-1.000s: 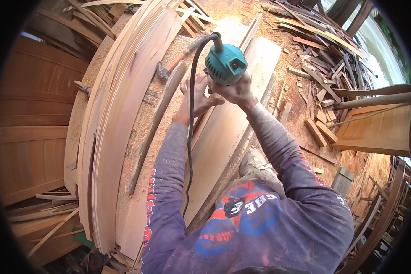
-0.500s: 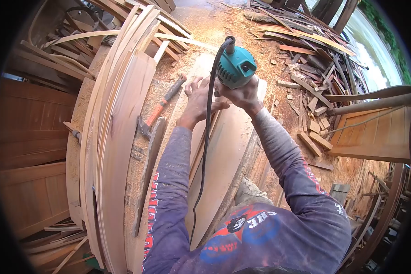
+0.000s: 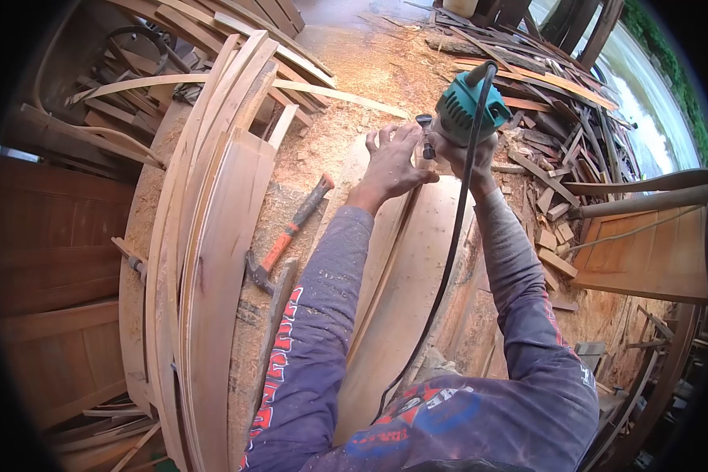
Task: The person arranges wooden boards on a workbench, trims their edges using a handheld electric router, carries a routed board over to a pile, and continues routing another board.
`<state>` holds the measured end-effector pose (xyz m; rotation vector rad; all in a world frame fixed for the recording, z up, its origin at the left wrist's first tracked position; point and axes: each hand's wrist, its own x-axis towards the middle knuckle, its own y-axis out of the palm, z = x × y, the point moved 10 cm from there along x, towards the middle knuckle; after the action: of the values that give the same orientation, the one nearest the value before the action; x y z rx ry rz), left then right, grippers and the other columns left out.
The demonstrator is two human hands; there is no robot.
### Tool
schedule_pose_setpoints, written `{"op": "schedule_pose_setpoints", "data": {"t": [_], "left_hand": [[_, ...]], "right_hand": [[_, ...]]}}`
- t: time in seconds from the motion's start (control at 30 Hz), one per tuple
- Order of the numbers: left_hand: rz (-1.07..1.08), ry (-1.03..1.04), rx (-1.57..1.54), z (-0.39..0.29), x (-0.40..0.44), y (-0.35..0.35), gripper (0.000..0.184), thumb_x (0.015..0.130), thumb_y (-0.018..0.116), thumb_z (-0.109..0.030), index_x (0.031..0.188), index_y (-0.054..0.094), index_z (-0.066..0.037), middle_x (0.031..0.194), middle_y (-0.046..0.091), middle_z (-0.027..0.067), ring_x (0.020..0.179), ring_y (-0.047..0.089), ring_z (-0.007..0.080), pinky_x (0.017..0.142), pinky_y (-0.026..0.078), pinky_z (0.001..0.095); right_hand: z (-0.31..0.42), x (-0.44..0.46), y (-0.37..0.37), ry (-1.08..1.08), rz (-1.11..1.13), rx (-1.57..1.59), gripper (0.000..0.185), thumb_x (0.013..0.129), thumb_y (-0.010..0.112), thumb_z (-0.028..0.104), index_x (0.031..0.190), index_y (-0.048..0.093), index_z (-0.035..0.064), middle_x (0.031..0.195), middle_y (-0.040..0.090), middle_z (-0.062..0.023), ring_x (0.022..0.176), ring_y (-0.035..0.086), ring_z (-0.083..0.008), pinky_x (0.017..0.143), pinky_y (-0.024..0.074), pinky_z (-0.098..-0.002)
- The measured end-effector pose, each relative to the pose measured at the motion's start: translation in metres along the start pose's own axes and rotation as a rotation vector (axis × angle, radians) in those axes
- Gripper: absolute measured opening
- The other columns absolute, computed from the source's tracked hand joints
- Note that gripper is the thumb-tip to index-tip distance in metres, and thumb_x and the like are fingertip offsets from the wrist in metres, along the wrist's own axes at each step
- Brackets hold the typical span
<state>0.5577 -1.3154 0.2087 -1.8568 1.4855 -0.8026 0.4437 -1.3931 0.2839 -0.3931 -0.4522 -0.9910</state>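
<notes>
My right hand [image 3: 480, 161] is wrapped round the body of a teal trim router [image 3: 468, 110], held at the far end of a long wooden board [image 3: 405, 291]. Its black cord [image 3: 444, 291] hangs back toward my body. Beside the router's left side are small black knobs [image 3: 426, 138]. My left hand [image 3: 389, 164] lies over the board's left part with fingers spread, its thumb pointing toward the router. The router's base and bit are hidden behind my hands. A long groove or gap [image 3: 385, 287] runs down the board toward me.
A claw hammer [image 3: 287, 234] with an orange and grey handle lies left of the board. Long curved planks [image 3: 212, 259] are stacked farther left. Scrap wood [image 3: 558, 212] is piled on the right, and sawdust [image 3: 354, 63] covers the floor ahead.
The router and both hands have shifted to the right in view. The router now leans more to the right, and its cord has swung right too. My left hand's fingers show more plainly.
</notes>
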Motion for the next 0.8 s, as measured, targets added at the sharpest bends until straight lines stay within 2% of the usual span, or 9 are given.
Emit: {"op": "schedule_pose_setpoints", "data": {"t": [0.03,0.1,0.17,0.27,0.37,0.6,0.67,0.8], "left_hand": [[-0.007,-0.004,0.000,0.004,0.006,0.001,0.103,0.067,0.087,-0.053,0.149,0.048,-0.005,0.154,0.046,0.0117,0.149,0.026,0.0379,0.122,0.007,0.0605],[-0.041,0.027,-0.009,0.005,0.016,0.001,0.086,0.068,0.085,-0.058,0.136,0.059,-0.013,0.148,0.050,0.0101,0.146,0.030,0.0358,0.120,0.008,0.0552],[-0.079,0.021,-0.007,0.007,0.023,0.002,0.089,0.069,0.084,-0.057,0.140,0.057,-0.011,0.150,0.049,0.0114,0.148,0.029,0.0351,0.121,0.008,0.0570],[-0.019,0.015,-0.021,0.006,0.032,0.002,0.099,0.069,0.084,-0.054,0.149,0.049,-0.008,0.156,0.045,0.0124,0.149,0.028,0.0386,0.121,0.007,0.0606],[-0.025,-0.004,-0.044,0.007,0.040,0.002,0.100,0.069,0.083,-0.055,0.150,0.048,-0.008,0.156,0.045,0.0131,0.149,0.028,0.0398,0.121,0.006,0.0613],[-0.046,-0.021,-0.020,0.006,0.052,0.000,0.102,0.070,0.083,-0.057,0.151,0.045,-0.009,0.156,0.044,0.0136,0.149,0.028,0.0391,0.120,0.009,0.0629],[-0.036,-0.042,0.026,0.007,0.056,-0.007,0.099,0.075,0.084,-0.053,0.152,0.041,-0.008,0.154,0.043,0.0121,0.149,0.030,0.0355,0.122,0.011,0.0662],[0.005,-0.064,0.044,0.016,0.063,-0.009,0.100,0.074,0.084,-0.054,0.153,0.041,-0.009,0.153,0.044,0.0109,0.148,0.031,0.0340,0.121,0.013,0.0655]], "right_hand": [[-0.001,0.005,-0.002,-0.025,-0.016,-0.038,0.045,0.073,0.093,0.014,0.111,0.071,-0.0008,0.102,0.076,-0.0077,0.090,0.074,-0.0151,0.078,0.0613,-0.0299],[0.004,0.013,-0.004,-0.079,-0.032,-0.034,0.040,0.075,0.091,0.013,0.107,0.072,-0.0004,0.099,0.077,-0.0072,0.087,0.074,-0.0157,0.076,0.0616,-0.0299],[-0.001,0.020,-0.006,-0.009,-0.048,-0.030,0.035,0.075,0.091,0.011,0.103,0.073,-0.0004,0.094,0.077,-0.0066,0.082,0.074,-0.0163,0.073,0.0618,-0.0305],[-0.005,0.030,-0.011,-0.053,-0.054,-0.107,0.032,0.075,0.089,0.011,0.100,0.074,-0.0006,0.090,0.077,-0.0062,0.079,0.074,-0.0166,0.070,0.0616,-0.0306],[-0.003,0.036,-0.011,-0.020,-0.058,-0.165,0.033,0.075,0.088,0.013,0.102,0.074,-0.0009,0.090,0.077,-0.0065,0.079,0.074,-0.0161,0.071,0.0610,-0.0298],[-0.021,0.049,-0.014,-0.023,-0.023,-0.054,0.035,0.075,0.088,0.012,0.103,0.073,-0.0016,0.095,0.075,-0.0064,0.083,0.072,-0.0160,0.075,0.0591,-0.0294],[-0.029,0.057,-0.013,-0.019,-0.010,-0.049,0.035,0.075,0.088,0.011,0.104,0.073,-0.0016,0.095,0.075,-0.0058,0.083,0.071,-0.0157,0.075,0.0586,-0.0295],[-0.029,0.069,0.003,0.053,0.029,0.022,0.038,0.074,0.088,0.010,0.106,0.071,-0.0008,0.094,0.074,-0.0044,0.081,0.069,-0.0144,0.075,0.0574,-0.0306]]}}
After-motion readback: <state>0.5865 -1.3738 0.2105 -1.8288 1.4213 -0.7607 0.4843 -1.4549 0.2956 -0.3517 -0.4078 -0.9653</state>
